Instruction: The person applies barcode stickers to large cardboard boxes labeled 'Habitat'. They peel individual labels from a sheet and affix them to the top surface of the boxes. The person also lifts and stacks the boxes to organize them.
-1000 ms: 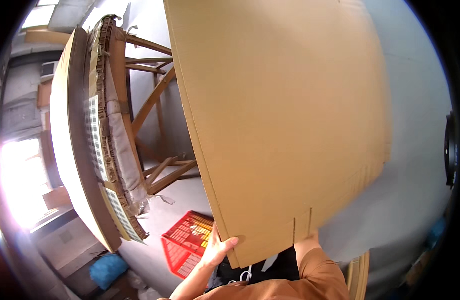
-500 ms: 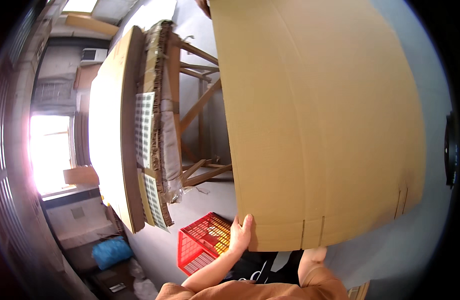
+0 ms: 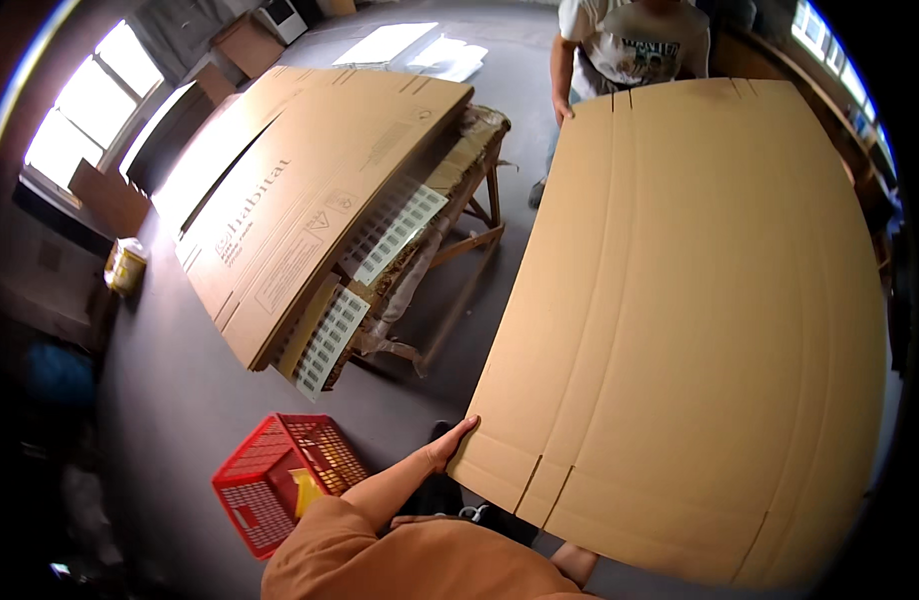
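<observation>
A large flat cardboard sheet (image 3: 690, 300) with crease lines and slots along its ends stretches away from me. My left hand (image 3: 454, 443) grips its near left corner, thumb on the upper face. Beneath the near edge goes my right hand (image 3: 577, 562); only its wrist area shows and the fingers are hidden under the sheet. Across from me another person (image 3: 635, 45) in a white printed shirt has a hand (image 3: 564, 112) on the sheet's far left corner.
To the left, flat printed cardboard (image 3: 310, 190) lies stacked on a wooden stand (image 3: 465, 240). Barcode label sheets (image 3: 330, 345) stick out from under it. A red plastic crate (image 3: 265, 490) with something yellow inside stands on the floor near my left arm.
The cardboard sheet now appears lower and slanted, with its far end in view. The other person's upper body has come into sight. My left hand keeps its hold on the corner.
</observation>
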A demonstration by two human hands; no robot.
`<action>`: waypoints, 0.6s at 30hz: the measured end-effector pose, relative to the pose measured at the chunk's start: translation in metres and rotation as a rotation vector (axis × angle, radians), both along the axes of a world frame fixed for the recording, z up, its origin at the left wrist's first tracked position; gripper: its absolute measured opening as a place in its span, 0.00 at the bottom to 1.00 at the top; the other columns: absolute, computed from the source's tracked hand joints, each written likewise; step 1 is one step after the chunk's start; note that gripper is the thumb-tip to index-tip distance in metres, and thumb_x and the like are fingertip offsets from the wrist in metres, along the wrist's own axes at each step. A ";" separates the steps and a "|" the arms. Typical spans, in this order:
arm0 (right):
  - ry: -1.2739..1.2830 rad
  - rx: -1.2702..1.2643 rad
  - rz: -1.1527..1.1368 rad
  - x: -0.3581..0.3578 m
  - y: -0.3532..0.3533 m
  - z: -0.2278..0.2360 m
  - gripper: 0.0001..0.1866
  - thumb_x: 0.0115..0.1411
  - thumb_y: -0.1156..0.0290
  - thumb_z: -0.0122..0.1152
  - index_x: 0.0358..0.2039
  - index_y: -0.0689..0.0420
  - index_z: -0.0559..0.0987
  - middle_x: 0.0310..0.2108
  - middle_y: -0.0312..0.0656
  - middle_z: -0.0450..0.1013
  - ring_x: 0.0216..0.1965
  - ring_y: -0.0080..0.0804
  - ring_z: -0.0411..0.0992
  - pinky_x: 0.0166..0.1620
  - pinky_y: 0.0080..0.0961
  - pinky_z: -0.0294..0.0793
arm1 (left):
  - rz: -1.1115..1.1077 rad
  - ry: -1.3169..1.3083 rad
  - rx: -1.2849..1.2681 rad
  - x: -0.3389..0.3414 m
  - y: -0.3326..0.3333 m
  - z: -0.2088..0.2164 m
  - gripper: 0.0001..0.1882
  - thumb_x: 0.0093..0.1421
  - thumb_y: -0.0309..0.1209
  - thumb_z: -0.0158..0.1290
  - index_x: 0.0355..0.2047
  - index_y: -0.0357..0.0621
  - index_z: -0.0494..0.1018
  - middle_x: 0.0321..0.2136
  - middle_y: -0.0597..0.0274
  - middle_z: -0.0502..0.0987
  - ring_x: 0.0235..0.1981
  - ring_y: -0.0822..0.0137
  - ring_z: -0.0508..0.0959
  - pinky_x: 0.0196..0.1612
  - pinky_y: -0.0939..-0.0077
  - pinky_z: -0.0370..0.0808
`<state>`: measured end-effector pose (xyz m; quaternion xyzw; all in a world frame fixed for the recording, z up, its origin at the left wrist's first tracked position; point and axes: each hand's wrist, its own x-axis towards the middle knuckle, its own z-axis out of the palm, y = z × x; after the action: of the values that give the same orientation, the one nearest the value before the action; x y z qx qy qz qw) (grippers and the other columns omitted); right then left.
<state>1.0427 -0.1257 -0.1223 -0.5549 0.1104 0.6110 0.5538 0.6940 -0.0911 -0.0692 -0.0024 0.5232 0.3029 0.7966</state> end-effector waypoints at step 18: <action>-0.287 0.918 0.426 -0.335 0.058 0.372 0.32 0.69 0.57 0.43 0.66 0.63 0.53 0.64 0.47 0.59 0.59 0.38 0.64 0.59 0.32 0.67 | 0.080 -0.452 0.460 -0.183 -0.024 0.087 0.43 0.56 0.71 0.37 0.60 0.54 0.66 0.55 0.57 0.72 0.51 0.55 0.74 0.49 0.47 0.71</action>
<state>0.7073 -0.0677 0.2497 -0.3436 -0.3609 0.6134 0.6128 0.5113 -0.1152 0.0180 0.0898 0.2503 0.4357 0.8599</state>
